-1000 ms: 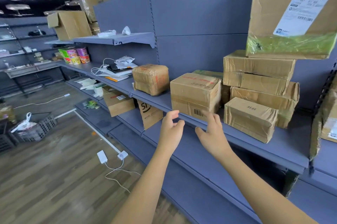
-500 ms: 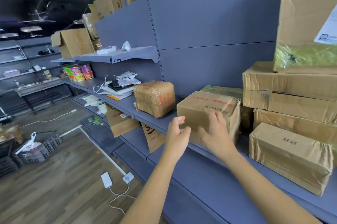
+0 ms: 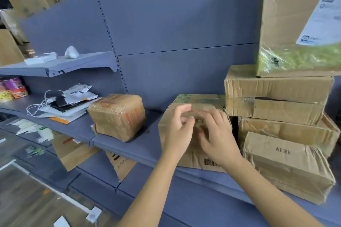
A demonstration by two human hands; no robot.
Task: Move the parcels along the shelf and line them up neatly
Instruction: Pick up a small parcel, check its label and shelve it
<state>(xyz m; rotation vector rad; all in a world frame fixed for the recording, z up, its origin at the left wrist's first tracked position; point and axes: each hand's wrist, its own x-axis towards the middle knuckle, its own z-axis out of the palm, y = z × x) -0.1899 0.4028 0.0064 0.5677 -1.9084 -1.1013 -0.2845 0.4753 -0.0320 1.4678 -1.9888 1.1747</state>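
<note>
My left hand (image 3: 177, 130) and right hand (image 3: 215, 138) hover in front of the barcode parcel (image 3: 193, 154) on the shelf (image 3: 132, 145). Each grip is loose, fingers apart, clamped on nothing. The taped parcel (image 3: 118, 116) sits to the left, the AEBE parcel (image 3: 287, 165) just right.

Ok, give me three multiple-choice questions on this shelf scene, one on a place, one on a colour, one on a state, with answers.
1. Where is the AEBE box?
A. right of the barcode box
B. upper shelf
C. floor

2. What colour is the shelf?
A. red
B. blue-grey
C. white

3. What are the hands doing?
A. hanging at the sides
B. carrying a phone
C. both raised at the barcode box's front

Answers: 1 A, it sits to that box's right on the same shelf. 2 B, its surface is blue-grey. 3 C, left hand and right hand are at its face, fingers loosely open; contact is blurred.
</note>
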